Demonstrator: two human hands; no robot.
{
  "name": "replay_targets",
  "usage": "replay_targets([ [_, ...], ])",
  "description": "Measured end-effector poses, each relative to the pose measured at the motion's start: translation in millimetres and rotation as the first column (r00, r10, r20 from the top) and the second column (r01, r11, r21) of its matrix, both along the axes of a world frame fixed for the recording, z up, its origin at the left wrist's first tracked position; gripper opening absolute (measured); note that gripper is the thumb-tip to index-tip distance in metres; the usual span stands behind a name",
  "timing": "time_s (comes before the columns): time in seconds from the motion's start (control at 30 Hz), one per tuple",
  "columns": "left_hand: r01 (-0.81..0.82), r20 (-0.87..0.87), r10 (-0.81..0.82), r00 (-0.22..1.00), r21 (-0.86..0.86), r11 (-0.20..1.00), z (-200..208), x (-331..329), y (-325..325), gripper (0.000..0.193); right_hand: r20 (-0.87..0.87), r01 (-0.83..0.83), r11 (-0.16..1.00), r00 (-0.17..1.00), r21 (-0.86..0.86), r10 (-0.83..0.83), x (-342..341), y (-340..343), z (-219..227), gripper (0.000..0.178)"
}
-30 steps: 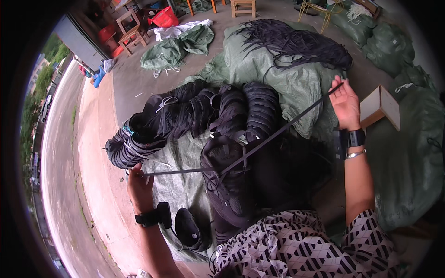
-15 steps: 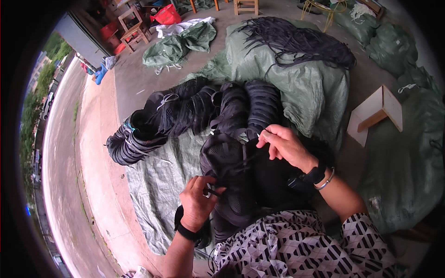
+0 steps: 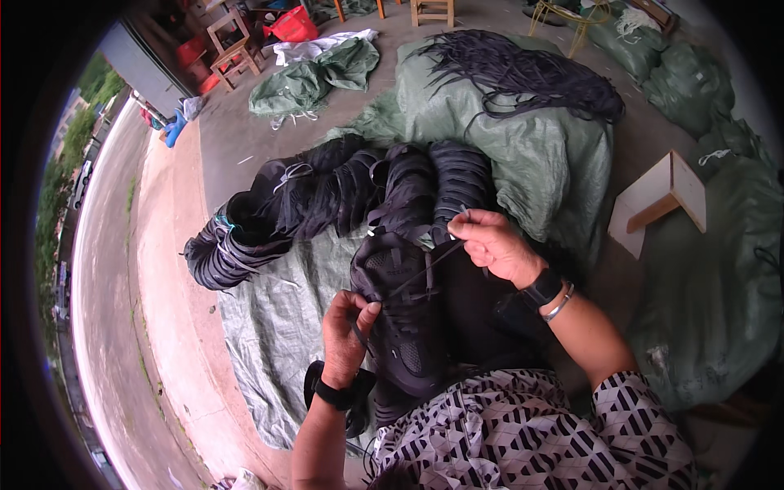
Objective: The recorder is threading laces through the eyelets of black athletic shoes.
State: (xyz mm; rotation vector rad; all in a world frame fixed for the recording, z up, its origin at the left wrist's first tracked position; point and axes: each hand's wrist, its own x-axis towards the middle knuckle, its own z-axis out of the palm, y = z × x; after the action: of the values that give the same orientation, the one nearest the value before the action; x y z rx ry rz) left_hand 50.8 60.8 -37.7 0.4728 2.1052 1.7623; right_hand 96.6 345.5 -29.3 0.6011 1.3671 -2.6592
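Your left hand (image 3: 347, 327) pinches one end of a thin black shoelace (image 3: 420, 269) against the side of a black mesh sneaker (image 3: 404, 318) resting on your lap, above the near edge of the green woven tarp (image 3: 269, 327). Your right hand (image 3: 490, 245) pinches the lace's other end, fingers pressed together, seemingly at the eyelets. Bundled black shoes (image 3: 327, 196) lie along the tarp's far edge; loose black laces (image 3: 523, 77) top a green sack (image 3: 555, 163).
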Motion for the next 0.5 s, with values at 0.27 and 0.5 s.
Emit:
replay_targets([
  [0.27, -0.101, 0.068, 0.106, 0.992, -0.072, 0.992, -9.0, 3.2, -15.1, 0.021, -0.445, 0.414, 0.379, 0.895, 0.827, -0.007, 23.8, 4.0, 9.8, 0.012],
  [0.5, -0.042, 0.023, 0.043, 0.999, -0.027, 0.999, -16.9, 0.7, -19.5, 0.018, -0.307, 0.248, 0.18, 0.777, 0.952, 0.55, 30.8, -37.1, 7.0, 0.026],
])
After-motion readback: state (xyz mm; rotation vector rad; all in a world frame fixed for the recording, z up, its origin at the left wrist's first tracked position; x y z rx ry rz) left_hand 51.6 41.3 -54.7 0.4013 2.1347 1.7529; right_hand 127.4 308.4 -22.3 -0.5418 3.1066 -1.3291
